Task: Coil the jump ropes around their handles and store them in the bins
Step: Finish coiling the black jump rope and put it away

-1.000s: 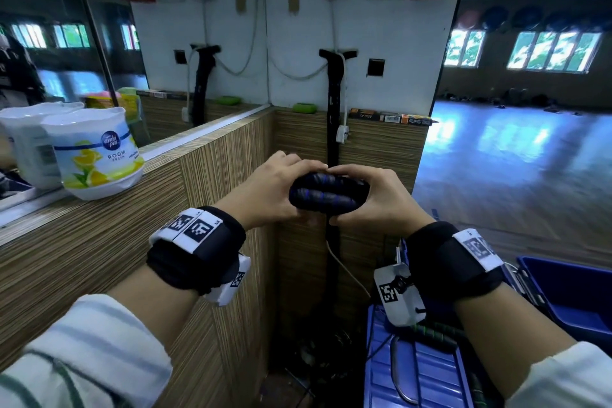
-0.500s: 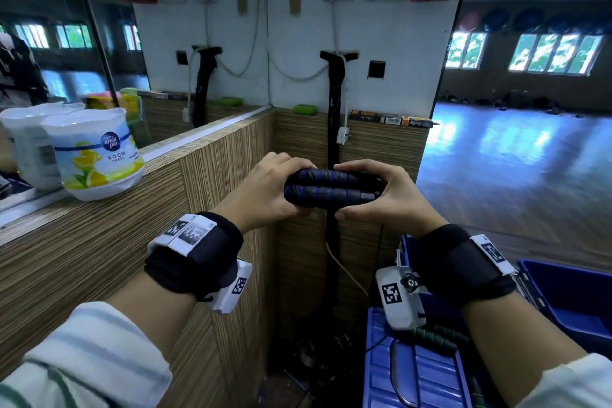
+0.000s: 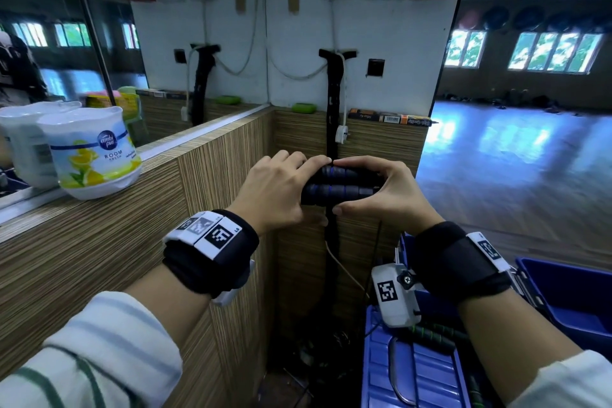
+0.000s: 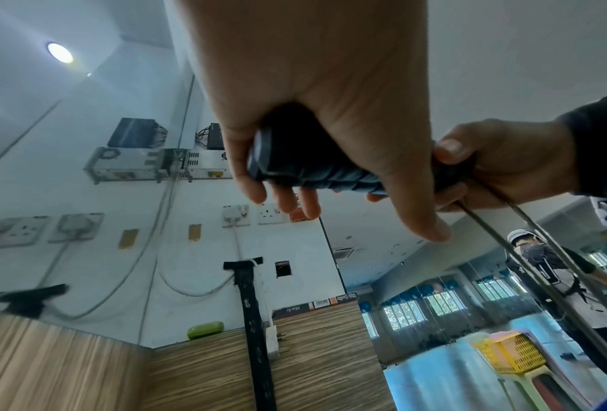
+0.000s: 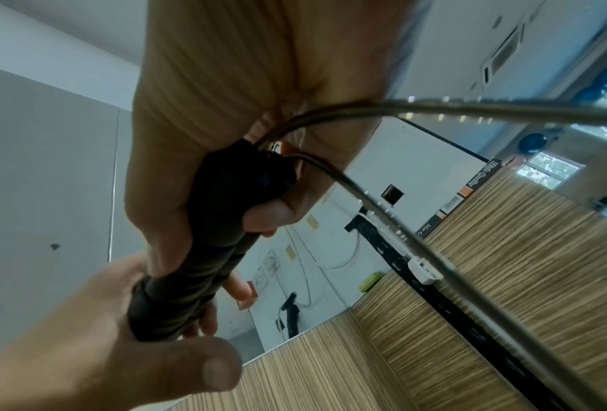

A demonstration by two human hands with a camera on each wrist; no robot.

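1. Since 1.0 s ago, both hands rotated the 2 black ribbed foam jump-rope handles with blue rings (image 3: 341, 185) so more of their length shows; they sit slightly higher, fingertips now meeting on top.
2. Left hand (image 3: 276, 187) grips the left end of the paired handles, palm down, fingers curled over the top, thumb underneath; wrist bent slightly toward the centre.
3. Right hand (image 3: 385, 190) grips the right end, fingers arched over the top, thumb (image 3: 347, 209) pressed against the underside.
4. Hands close together, index fingertips touching above the handles; both clamped on the same bundle.
5. Handles lie side by side, roughly horizontal, held in the air in front of the striped wood-veneer corner panel (image 3: 374, 149).
6. Thin dark glossy rope cord (image 5: 382, 211) leaves the right end of the handles in 2 strands and hangs down past the right wrist; in the left wrist view the same 2 strands (image 4: 555, 278) run down to the right.
7. Below the right forearm, blue plastic bins (image 3: 569, 295); a green-banded black jump rope (image 3: 433, 336) lies in the nearer one.
8. White round air-freshener tub with lemon label (image 3: 94, 156) stands on the ledge at left, well apart from the hands.
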